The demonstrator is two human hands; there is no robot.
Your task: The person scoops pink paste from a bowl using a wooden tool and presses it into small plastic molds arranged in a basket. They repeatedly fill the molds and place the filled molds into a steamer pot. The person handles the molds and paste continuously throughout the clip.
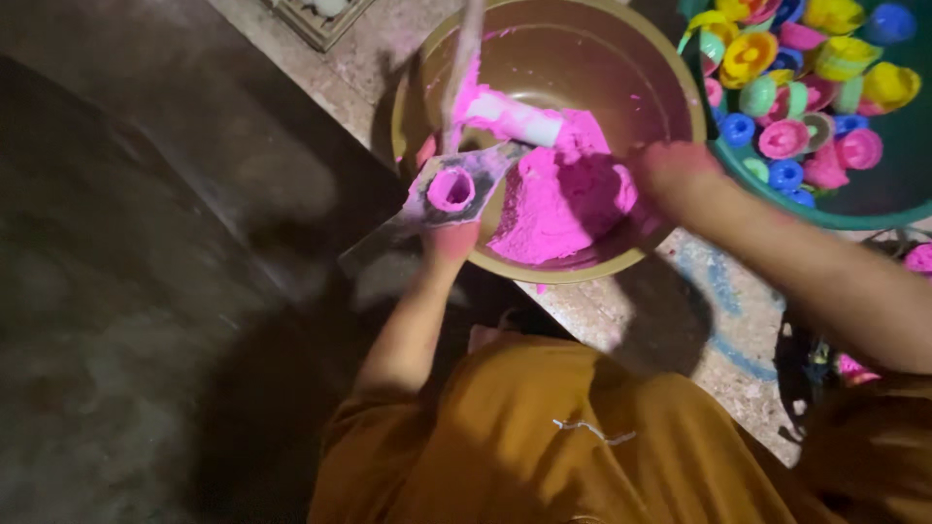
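My left hand [449, 238] holds a small round mould [451, 188] filled with pink powder over a grey metal plate [427, 209] that rests on the rim of a big brass-coloured bowl [670, 78]. My right hand [670, 170], stained pink, reaches into the bowl at the edge of the heap of pink powder [558, 199]. A white tube [515, 116] lies on top of the powder. A thin stick [461, 68] stands upright at the bowl's left side.
A green tub [874, 199] at the top right holds several small coloured plastic moulds [786, 73] in yellow, pink, blue and green. The bowl sits on a speckled stone floor [582, 311]. My orange-clad knees fill the bottom of the view.
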